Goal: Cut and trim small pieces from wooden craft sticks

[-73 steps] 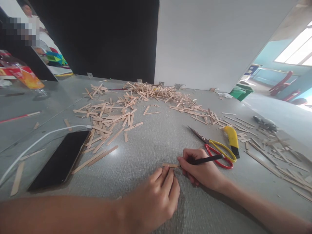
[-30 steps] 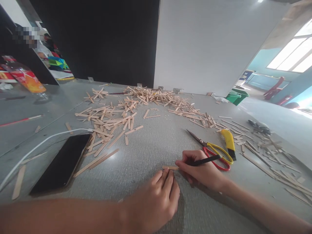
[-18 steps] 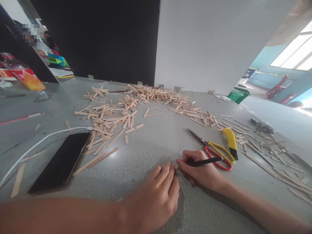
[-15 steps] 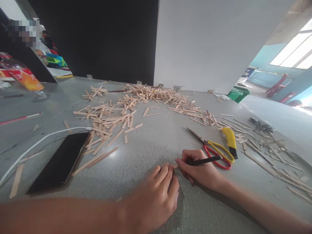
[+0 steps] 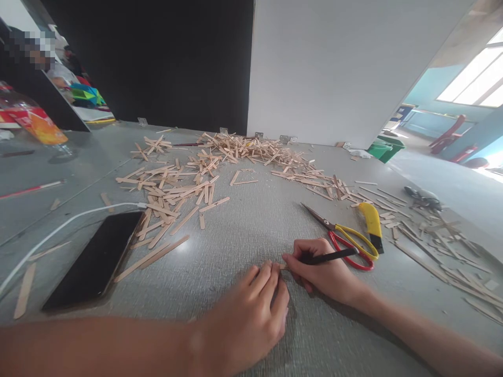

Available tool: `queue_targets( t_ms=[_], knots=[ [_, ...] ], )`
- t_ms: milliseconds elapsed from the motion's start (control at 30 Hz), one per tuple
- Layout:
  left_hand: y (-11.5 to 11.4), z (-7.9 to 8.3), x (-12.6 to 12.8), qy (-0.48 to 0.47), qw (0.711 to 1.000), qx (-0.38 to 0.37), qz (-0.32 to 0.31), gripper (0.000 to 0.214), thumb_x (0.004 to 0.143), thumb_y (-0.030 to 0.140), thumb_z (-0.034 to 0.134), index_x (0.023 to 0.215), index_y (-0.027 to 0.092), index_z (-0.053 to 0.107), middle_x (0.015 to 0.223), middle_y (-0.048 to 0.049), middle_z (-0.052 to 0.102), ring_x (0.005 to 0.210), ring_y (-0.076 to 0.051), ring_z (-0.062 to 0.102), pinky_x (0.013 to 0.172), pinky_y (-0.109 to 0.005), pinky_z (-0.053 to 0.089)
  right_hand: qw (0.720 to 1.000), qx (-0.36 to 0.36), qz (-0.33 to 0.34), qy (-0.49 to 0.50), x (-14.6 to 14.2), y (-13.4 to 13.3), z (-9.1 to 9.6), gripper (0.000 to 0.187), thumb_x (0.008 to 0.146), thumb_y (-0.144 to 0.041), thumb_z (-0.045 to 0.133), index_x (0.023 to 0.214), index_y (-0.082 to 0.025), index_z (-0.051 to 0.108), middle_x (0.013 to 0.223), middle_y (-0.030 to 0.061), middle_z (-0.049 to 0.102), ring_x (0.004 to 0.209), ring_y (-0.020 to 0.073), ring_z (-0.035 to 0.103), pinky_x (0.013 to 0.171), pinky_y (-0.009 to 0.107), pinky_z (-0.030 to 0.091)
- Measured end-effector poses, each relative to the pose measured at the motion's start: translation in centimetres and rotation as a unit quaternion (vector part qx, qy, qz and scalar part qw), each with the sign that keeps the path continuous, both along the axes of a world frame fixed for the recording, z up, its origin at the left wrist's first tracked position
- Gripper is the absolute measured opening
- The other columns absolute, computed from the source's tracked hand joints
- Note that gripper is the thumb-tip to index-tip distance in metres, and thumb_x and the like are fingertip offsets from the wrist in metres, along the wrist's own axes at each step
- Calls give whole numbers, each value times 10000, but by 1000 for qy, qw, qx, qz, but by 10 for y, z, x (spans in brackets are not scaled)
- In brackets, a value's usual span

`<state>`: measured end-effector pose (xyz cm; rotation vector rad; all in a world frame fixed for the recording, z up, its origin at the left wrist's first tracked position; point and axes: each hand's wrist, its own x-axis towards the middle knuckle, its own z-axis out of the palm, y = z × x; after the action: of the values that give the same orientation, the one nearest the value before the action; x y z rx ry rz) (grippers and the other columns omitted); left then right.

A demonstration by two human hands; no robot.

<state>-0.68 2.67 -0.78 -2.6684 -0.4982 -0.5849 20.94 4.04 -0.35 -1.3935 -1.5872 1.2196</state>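
My left hand (image 5: 257, 309) rests on the grey table with its fingers bent and pressed onto a small wooden craft stick (image 5: 283, 266). Only a short end of that stick shows between the two hands; the rest is under my fingers. In my right hand (image 5: 328, 275) is a black pen (image 5: 332, 256), gripped for writing. The pen's tip is hidden behind the fingers, close to the stick's end. Just beyond my right hand lie scissors (image 5: 334, 228) with one red and one yellow handle, beside a yellow utility knife (image 5: 370, 222).
Loose craft sticks (image 5: 243, 149) spread in a heap across the back, and cut strips (image 5: 444, 251) lie at the right. At left are a phone (image 5: 94, 262), its white cable (image 5: 78, 213) and a bottle (image 5: 37, 123). Black (image 5: 157, 63) and grey (image 5: 334, 68) panels stand behind.
The view has shifted very slightly. Both hands stay in nearly the same place, the left on the craft stick and the right around the pen.
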Motion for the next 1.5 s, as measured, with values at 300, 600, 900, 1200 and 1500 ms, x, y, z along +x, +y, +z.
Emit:
queue_targets(
  t_ms=[300, 600, 900, 1200, 1500],
  knots=[
    [0, 2, -1, 10, 1000, 3, -2, 332, 975, 260, 563, 1152, 12, 693, 1201, -220, 736, 1127, -338, 684, 944, -430, 501, 1000, -6, 9, 5, 1, -2, -1, 399, 929, -365, 692, 619, -226, 482, 464, -55, 563, 334, 81, 491, 324, 178, 319],
    [0, 2, -2, 10, 1000, 3, -8, 347, 978, 265, 556, 1152, -3, 692, 1197, -238, 730, 1118, -348, 684, 932, -435, 500, 1000, -11, 2, 17, 2, 0, -2, 394, 933, -381, 685, 637, -225, 476, 464, -60, 560, 322, 76, 487, 313, 169, 326],
    [1, 0, -1, 8, 1000, -4, -6, 348, 1005, 266, 514, 1155, 6, 691, 1195, -225, 735, 1124, -341, 685, 949, -437, 498, 1000, -13, -3, 12, 1, 1, -2, 393, 931, -390, 687, 638, -224, 486, 472, -58, 561, 326, 74, 485, 314, 168, 319],
    [1, 0, 0, 1, 1000, 0, -5, 343, 1001, 256, 506, 1144, 4, 690, 1189, -236, 736, 1113, -339, 690, 943, -435, 498, 1000, -11, -10, 1, 0, -1, 1, 386, 921, -367, 690, 628, -231, 478, 451, -64, 554, 317, 78, 478, 304, 173, 322],
    [1, -1, 0, 11, 1000, 2, -1, 361, 1005, 277, 507, 1165, 8, 686, 1201, -228, 733, 1122, -338, 685, 934, -432, 505, 1000, -8, -9, -9, 0, 0, 1, 384, 925, -372, 682, 627, -231, 486, 447, -61, 554, 316, 81, 480, 303, 181, 312]
  ],
)
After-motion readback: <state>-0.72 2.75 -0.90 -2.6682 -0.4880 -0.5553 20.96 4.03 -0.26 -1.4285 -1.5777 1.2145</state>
